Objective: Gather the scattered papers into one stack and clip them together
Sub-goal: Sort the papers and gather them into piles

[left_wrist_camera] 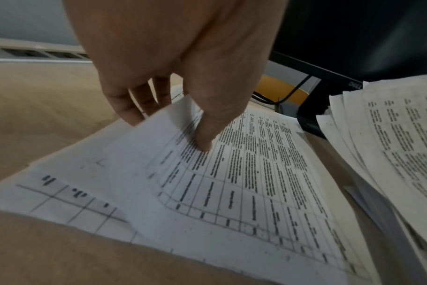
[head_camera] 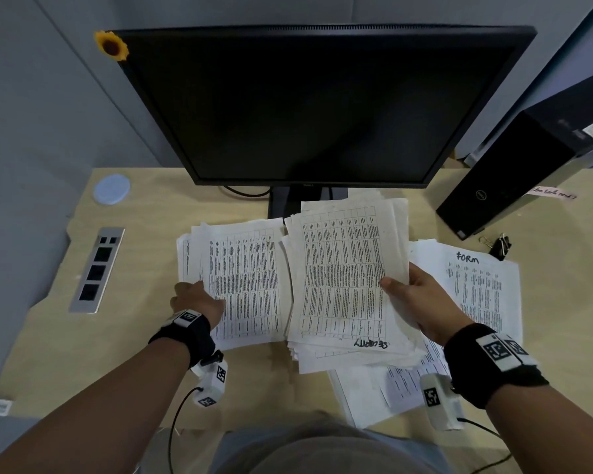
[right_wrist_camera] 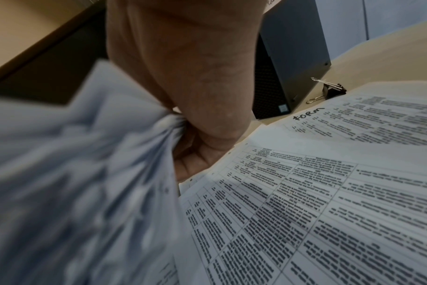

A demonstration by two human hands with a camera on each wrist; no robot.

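Three loose printed-table paper piles (head_camera: 243, 282).

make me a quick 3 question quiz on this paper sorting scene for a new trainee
1. True or false: the binder clip is already clamped on a stack.
2. Which hand grips the thick stack marked SECURITY? A) left hand B) right hand C) neither
3. Fill in: the handwritten word on the sheet lying to the right is ____.

Key
1. False; it lies loose on the desk beside the computer tower.
2. B; the right hand grips its edge, while the left hand pinches a sheet of the left pile.
3. FORM
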